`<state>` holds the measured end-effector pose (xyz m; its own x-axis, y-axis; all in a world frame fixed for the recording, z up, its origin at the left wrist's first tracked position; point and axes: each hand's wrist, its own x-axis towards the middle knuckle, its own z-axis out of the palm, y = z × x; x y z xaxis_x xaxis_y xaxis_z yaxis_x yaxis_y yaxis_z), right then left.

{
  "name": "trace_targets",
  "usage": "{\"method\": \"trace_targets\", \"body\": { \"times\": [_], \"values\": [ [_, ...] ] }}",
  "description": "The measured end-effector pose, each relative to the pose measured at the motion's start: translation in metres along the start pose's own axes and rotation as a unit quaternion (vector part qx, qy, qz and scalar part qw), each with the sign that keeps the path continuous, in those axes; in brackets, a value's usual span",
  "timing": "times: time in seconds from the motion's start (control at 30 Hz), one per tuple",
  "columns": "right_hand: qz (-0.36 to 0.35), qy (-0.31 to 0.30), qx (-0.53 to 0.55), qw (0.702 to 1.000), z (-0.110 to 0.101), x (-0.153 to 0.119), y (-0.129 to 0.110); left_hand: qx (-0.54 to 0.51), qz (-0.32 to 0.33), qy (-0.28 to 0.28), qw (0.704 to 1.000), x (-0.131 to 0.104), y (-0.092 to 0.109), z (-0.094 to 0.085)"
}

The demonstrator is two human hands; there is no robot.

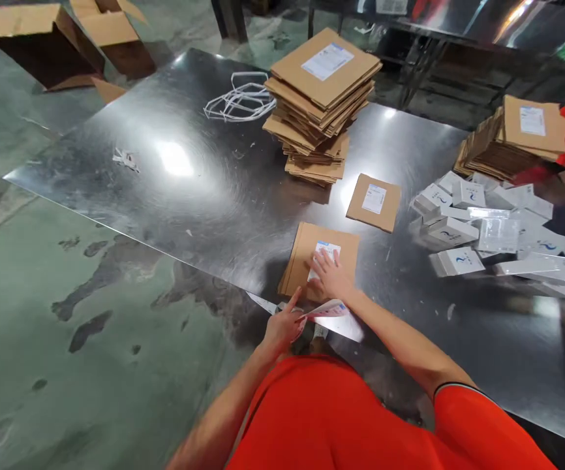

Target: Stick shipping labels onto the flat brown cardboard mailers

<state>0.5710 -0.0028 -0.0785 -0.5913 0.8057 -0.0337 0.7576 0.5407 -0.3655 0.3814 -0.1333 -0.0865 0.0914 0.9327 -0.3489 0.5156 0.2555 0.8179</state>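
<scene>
On the left, two open brown boxes sit on the floor. White straps lie in loops on the worktop. The left hand pinches some printed paper near the edge. Just past it are flat brown mailers, right under the right hand. That hand is flat, fingers spread, on the top one's white label. A tall brown stack stands farther back. One mailer lies to the right, then small white boxes.
</scene>
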Motion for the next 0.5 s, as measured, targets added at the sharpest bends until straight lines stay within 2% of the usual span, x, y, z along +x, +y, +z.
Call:
{"method": "trace_targets", "body": {
  "times": [0.03, 0.1, 0.17, 0.27, 0.37, 0.43, 0.5],
  "values": [
    [0.103, 0.050, -0.002, 0.993, -0.006, -0.006, 0.008, 0.002, -0.003, -0.006, 1.000, -0.002, 0.001, -0.001],
    [0.278, 0.120, 0.041, 0.952, -0.013, -0.023, 0.019, -0.034, 0.006, -0.017, 0.999, -0.004, 0.003, -0.004],
    [0.349, 0.125, 0.140, 0.918, -0.011, -0.044, 0.018, -0.124, 0.018, -0.026, 0.992, -0.002, 0.005, -0.009],
    [0.372, 0.113, 0.294, 0.873, -0.003, -0.071, 0.002, -0.266, -0.028, -0.029, 0.963, 0.001, 0.006, -0.020],
    [0.358, 0.179, 0.361, 0.842, -0.013, -0.078, 0.000, -0.321, -0.096, -0.021, 0.942, -0.001, 0.008, -0.032],
    [0.335, 0.254, 0.360, 0.833, -0.038, -0.067, 0.019, -0.333, -0.113, -0.010, 0.936, -0.005, 0.013, -0.038],
    [0.328, 0.324, 0.339, 0.820, -0.071, -0.047, 0.054, -0.345, -0.121, 0.000, 0.931, -0.009, 0.020, -0.039]
  ]
}}
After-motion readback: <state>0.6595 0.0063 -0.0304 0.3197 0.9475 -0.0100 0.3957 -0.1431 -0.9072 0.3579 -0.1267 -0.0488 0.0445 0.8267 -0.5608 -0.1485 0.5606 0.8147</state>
